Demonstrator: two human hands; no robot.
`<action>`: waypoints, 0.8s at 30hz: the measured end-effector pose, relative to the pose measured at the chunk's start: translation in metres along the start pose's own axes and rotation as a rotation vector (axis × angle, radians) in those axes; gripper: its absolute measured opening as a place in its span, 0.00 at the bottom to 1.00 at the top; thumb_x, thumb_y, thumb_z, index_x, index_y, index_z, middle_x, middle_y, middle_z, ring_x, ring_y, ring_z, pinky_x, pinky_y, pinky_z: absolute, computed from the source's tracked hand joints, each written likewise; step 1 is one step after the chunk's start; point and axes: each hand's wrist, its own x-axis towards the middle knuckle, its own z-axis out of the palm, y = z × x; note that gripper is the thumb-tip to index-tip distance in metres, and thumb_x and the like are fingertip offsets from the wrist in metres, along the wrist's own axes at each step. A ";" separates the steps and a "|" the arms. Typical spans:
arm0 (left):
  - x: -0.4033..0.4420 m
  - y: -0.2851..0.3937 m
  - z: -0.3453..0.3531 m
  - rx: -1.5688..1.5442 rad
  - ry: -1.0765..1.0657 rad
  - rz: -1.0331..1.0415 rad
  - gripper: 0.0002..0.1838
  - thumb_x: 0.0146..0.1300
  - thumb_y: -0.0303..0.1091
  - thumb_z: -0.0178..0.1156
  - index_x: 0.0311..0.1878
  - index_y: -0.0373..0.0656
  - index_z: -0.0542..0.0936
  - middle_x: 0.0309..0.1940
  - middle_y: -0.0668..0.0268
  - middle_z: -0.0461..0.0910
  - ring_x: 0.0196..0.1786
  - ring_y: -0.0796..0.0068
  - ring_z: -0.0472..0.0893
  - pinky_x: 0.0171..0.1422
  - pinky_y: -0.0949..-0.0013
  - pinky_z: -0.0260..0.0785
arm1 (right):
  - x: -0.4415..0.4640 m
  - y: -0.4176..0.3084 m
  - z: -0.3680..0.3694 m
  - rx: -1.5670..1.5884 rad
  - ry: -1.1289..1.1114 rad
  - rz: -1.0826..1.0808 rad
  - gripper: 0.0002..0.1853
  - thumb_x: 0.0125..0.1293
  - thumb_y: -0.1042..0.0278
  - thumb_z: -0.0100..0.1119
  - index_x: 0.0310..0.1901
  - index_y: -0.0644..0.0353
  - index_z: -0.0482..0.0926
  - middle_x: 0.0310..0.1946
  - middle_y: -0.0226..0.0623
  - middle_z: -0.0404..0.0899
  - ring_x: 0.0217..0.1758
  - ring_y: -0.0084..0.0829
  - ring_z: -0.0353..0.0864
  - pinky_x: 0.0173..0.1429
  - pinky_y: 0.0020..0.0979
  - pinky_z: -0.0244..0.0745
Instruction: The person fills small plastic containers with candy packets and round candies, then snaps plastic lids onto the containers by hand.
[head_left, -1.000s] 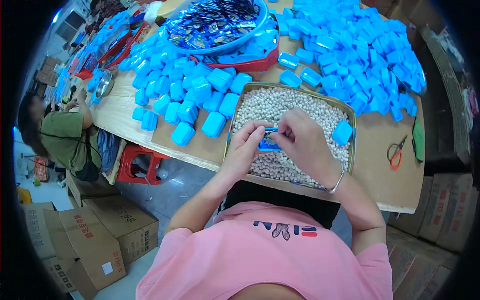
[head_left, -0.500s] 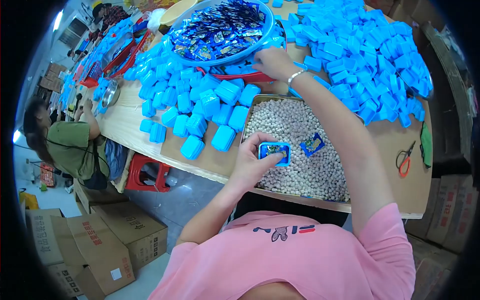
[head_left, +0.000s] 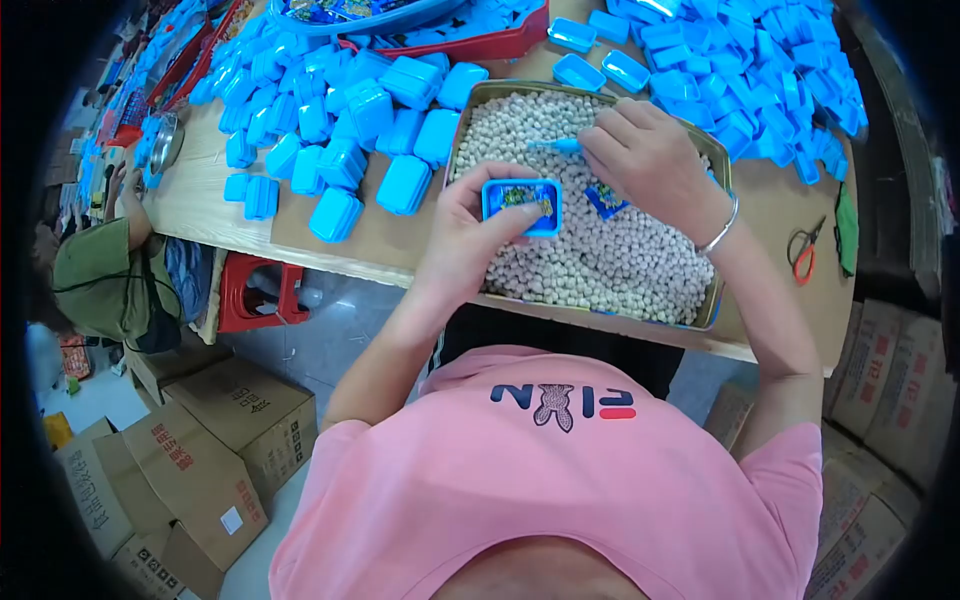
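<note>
My left hand [head_left: 465,230] is closed around a small blue plastic box [head_left: 522,233], held open side up over the tray. A dark blue printed packet [head_left: 518,197] lies in the box under my thumb. My right hand [head_left: 645,160] is to the right of the box, its fingers pinched on a small light-blue plastic piece [head_left: 556,146] whose exact kind I cannot make out. Below both hands is a shallow rectangular tray [head_left: 722,180] full of pale, round pellets [head_left: 600,265]. Another blue packet [head_left: 604,201] rests on the pellets, partly covered by my right hand.
Closed blue boxes [head_left: 340,165] are heaped at the left, open ones [head_left: 740,75] at the right. A blue basin [head_left: 400,20] stands over a red tray [head_left: 500,42] at the back. Scissors [head_left: 805,255] lie at the right. Another person [head_left: 105,270] sits at the left.
My right hand has come back from the red tray to above the pellets, now holding the light-blue piece. My left hand still holds the box with the packet. The camera view has tilted downward.
</note>
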 end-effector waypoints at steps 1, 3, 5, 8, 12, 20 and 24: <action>-0.001 0.001 0.002 -0.019 -0.018 0.031 0.26 0.54 0.19 0.65 0.58 0.41 0.73 0.47 0.60 0.79 0.44 0.75 0.80 0.41 0.77 0.77 | -0.004 -0.007 -0.004 0.096 -0.035 0.074 0.10 0.54 0.72 0.63 0.37 0.56 0.73 0.34 0.31 0.73 0.36 0.32 0.73 0.42 0.30 0.71; -0.003 0.003 0.006 -0.053 -0.055 0.100 0.27 0.52 0.17 0.65 0.58 0.41 0.73 0.47 0.61 0.79 0.45 0.75 0.80 0.44 0.76 0.76 | -0.008 -0.019 -0.010 0.286 -0.095 0.220 0.11 0.53 0.71 0.64 0.36 0.56 0.72 0.35 0.31 0.75 0.37 0.34 0.73 0.43 0.32 0.71; -0.005 0.004 0.008 -0.063 -0.076 0.140 0.28 0.52 0.17 0.66 0.58 0.41 0.73 0.47 0.61 0.79 0.45 0.75 0.80 0.46 0.76 0.76 | -0.010 -0.023 -0.013 0.377 -0.117 0.292 0.11 0.53 0.71 0.65 0.36 0.57 0.72 0.35 0.32 0.75 0.37 0.34 0.74 0.43 0.32 0.71; -0.006 0.003 0.009 0.019 -0.128 0.148 0.29 0.51 0.15 0.66 0.58 0.40 0.73 0.46 0.62 0.79 0.46 0.75 0.80 0.49 0.76 0.75 | -0.013 -0.025 -0.013 0.480 -0.187 0.414 0.14 0.50 0.71 0.68 0.37 0.57 0.74 0.39 0.33 0.77 0.39 0.35 0.75 0.44 0.34 0.72; -0.007 0.003 0.013 0.042 -0.157 0.193 0.30 0.50 0.15 0.66 0.58 0.41 0.72 0.45 0.63 0.79 0.45 0.75 0.80 0.49 0.76 0.75 | -0.009 -0.023 -0.038 0.588 -0.049 0.471 0.15 0.49 0.73 0.70 0.38 0.57 0.77 0.42 0.32 0.79 0.41 0.35 0.76 0.46 0.34 0.72; -0.003 0.012 0.035 0.308 -0.183 0.216 0.31 0.48 0.14 0.66 0.58 0.42 0.74 0.48 0.63 0.79 0.47 0.75 0.79 0.50 0.75 0.75 | -0.012 -0.046 -0.087 0.496 0.034 0.278 0.16 0.48 0.76 0.71 0.40 0.56 0.81 0.48 0.31 0.80 0.45 0.34 0.77 0.48 0.34 0.73; -0.007 0.018 0.047 0.360 -0.171 0.304 0.30 0.47 0.15 0.67 0.57 0.43 0.75 0.47 0.63 0.79 0.45 0.76 0.78 0.49 0.75 0.75 | -0.017 -0.048 -0.091 0.502 0.085 0.305 0.16 0.49 0.75 0.70 0.42 0.55 0.81 0.47 0.30 0.80 0.46 0.33 0.77 0.50 0.33 0.73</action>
